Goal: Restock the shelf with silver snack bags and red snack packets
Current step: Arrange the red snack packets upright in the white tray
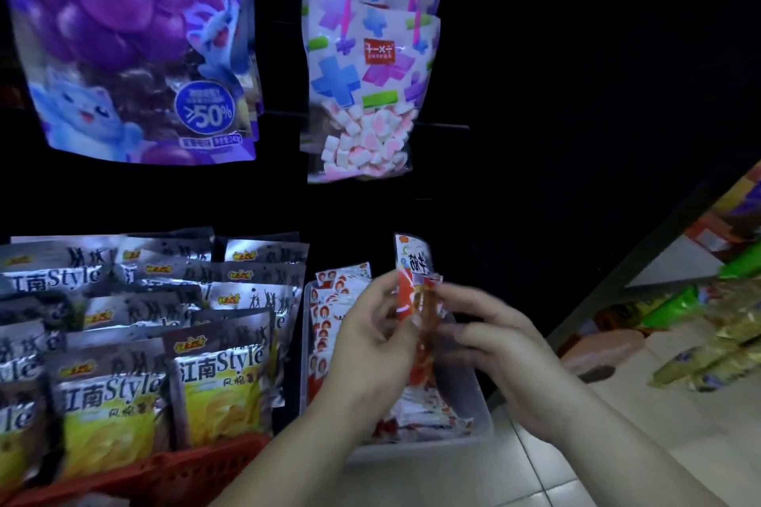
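**Item 1 – red snack packet (416, 292).** You hold it between both hands, centre of the scene, above the clear bin (477, 399). The long axis stands upright, with the top end pointing up and away from you. The upper part is white with dark printed characters and a red-orange edge. The lower part is red and glossy, blurred where your fingers cover it.

**Item 2 – left hand (370, 325).** Its fingers (383, 288) curl round the packet's left edge and grip it.

**Item 3 – right hand (490, 338).** Thumb and fingers pinch the packet's right edge, and the hand is blurred.

**Item 4 – red snack packets in the bin (329, 300).** White and red, they stand in rows at the far left of the bin and lie loose at its near end.

**Item 5 – silver snack bags (136, 342).** They stand left of the bin in overlapping upright rows inside a red basket (197, 469), with foil tops and yellow lower panels.

**Item 6 – hanging stock, far.** A purple grape bag (131, 45) hangs at left, and a marshmallow bag (370, 74) hangs to its right.
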Motion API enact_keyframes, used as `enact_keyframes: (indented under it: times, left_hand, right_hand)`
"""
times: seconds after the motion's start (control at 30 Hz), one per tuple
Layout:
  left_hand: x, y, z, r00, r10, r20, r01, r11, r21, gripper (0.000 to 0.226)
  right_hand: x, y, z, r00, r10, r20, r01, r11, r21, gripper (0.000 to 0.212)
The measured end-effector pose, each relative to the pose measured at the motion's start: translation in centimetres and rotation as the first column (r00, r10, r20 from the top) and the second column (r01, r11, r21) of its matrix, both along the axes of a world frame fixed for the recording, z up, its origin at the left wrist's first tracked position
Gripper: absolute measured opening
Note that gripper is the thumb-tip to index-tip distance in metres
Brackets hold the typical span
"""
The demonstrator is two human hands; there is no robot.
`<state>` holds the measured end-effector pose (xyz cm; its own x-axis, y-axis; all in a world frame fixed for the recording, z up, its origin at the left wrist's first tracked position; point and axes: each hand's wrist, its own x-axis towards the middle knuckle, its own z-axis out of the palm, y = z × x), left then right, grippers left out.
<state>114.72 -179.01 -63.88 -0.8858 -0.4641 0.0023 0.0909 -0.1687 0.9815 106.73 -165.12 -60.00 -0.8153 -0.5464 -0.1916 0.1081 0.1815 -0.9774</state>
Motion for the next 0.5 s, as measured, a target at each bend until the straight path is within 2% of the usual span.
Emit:
enact_keyframes:
  times: [0.07,0.17,0.37,0.43,0.5]
  left_hand:
    - [-0.1,-0.4,0.2,0.999,-0.036,0.000,0.036,0.999,0.030,0.049]
    - [-0.3,-0.5,-0.4,0.999,-0.051,-0.006,0.051,0.998,0.023,0.065]
    - [-0.4,-0.5,-1.6,0.996,-0.064,0.065,0.068,0.996,-0.061,0.086]
    - [-0.2,-0.4,-1.5,0.996,-0.043,0.079,0.053,0.990,-0.132,0.087]
    - [0.0,-0.2,-1.1,0.999,-0.024,0.045,0.029,0.991,-0.128,0.079]
  right_hand:
    - [-0.6,0.4,-0.6,0.986,-0.131,-0.099,0.132,0.991,0.005,0.050]
    - [-0.9,0.5,-1.5,0.988,-0.149,-0.034,0.148,0.989,-0.015,0.055]
    - [-1.1,0.2,-1.5,0.972,-0.195,-0.134,0.193,0.981,-0.028,0.056]
    - [-1.2,0.2,-1.5,0.964,-0.209,-0.165,0.212,0.977,0.003,0.055]
    - [-1.3,0.4,-1.6,0.968,-0.164,-0.192,0.179,0.982,0.063,0.056]
